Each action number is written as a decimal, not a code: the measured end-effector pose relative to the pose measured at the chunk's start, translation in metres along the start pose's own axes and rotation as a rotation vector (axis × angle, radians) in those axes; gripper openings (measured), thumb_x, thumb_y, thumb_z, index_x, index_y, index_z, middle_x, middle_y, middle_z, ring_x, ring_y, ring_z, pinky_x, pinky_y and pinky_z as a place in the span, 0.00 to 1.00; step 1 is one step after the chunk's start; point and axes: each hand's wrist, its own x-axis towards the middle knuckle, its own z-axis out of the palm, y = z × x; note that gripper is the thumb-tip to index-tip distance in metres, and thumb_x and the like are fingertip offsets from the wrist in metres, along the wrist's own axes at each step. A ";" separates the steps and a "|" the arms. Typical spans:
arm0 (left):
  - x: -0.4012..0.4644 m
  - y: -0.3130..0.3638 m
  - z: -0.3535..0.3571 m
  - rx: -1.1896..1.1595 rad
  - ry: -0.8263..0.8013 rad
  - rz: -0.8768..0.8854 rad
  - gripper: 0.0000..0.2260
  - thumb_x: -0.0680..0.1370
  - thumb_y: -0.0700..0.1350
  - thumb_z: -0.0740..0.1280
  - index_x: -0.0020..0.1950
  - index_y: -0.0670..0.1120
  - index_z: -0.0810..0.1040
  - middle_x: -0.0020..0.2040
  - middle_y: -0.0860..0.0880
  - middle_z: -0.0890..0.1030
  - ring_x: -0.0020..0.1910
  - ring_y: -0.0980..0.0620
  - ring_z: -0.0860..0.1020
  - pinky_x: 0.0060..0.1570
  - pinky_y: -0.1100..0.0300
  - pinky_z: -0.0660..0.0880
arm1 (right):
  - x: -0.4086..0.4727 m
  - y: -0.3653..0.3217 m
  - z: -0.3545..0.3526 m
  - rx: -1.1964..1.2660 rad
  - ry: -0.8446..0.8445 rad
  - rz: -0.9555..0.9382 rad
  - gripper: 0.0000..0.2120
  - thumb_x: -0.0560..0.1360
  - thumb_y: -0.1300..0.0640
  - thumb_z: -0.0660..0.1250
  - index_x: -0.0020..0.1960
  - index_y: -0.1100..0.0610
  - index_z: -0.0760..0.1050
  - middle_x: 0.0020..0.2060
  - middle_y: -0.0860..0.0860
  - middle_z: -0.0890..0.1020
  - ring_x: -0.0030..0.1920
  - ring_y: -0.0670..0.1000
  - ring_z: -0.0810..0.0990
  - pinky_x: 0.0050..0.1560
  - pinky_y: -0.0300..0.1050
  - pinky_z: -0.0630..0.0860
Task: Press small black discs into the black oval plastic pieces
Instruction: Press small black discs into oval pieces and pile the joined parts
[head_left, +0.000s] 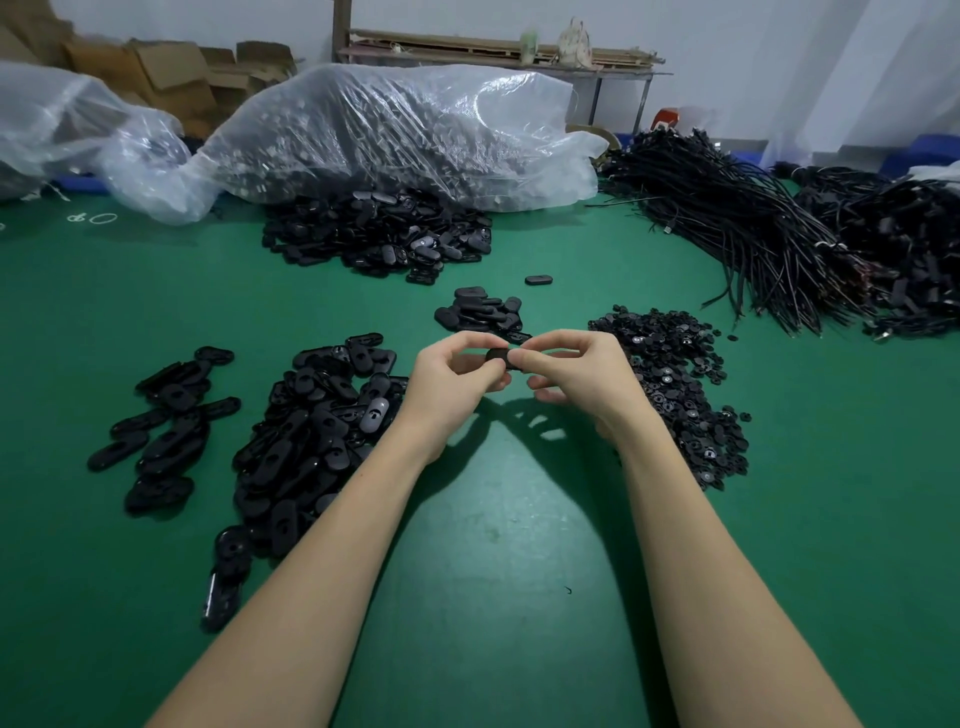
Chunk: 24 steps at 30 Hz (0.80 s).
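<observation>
Above the green table, my left hand (460, 376) and my right hand (574, 371) meet and together pinch one black oval piece (500, 356) between fingertips and thumbs. Fingers hide most of it, and I cannot tell whether a disc sits in it. A heap of small black discs (675, 379) lies just right of my right hand. A big heap of black oval pieces (317, 431) lies left of my left forearm. A small pile of ovals (485, 312) sits just beyond my hands.
More ovals are scattered at the far left (166, 431), and another heap (379, 234) spills from a clear plastic bag (405, 130) at the back. Bundles of black cables (769, 234) fill the right rear. A single oval (538, 280) lies alone behind the small pile.
</observation>
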 end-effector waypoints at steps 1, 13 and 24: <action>0.001 0.001 -0.001 0.006 0.004 -0.003 0.07 0.77 0.37 0.72 0.51 0.48 0.84 0.41 0.48 0.87 0.42 0.53 0.86 0.47 0.64 0.81 | 0.000 -0.001 0.000 0.014 -0.018 -0.009 0.08 0.72 0.59 0.80 0.48 0.60 0.85 0.36 0.53 0.87 0.34 0.47 0.84 0.37 0.38 0.81; -0.001 0.002 -0.011 0.115 -0.005 0.008 0.07 0.75 0.37 0.74 0.48 0.48 0.84 0.43 0.48 0.87 0.46 0.49 0.86 0.50 0.61 0.80 | 0.006 0.003 0.011 -0.075 -0.013 -0.026 0.05 0.72 0.64 0.78 0.45 0.61 0.83 0.38 0.56 0.88 0.39 0.53 0.88 0.43 0.46 0.85; 0.000 0.001 -0.011 0.210 -0.005 0.032 0.06 0.77 0.39 0.74 0.48 0.50 0.83 0.43 0.50 0.87 0.45 0.53 0.86 0.48 0.65 0.79 | 0.008 0.015 0.016 -0.118 -0.015 -0.060 0.05 0.74 0.62 0.77 0.44 0.59 0.82 0.34 0.53 0.87 0.37 0.52 0.88 0.41 0.47 0.85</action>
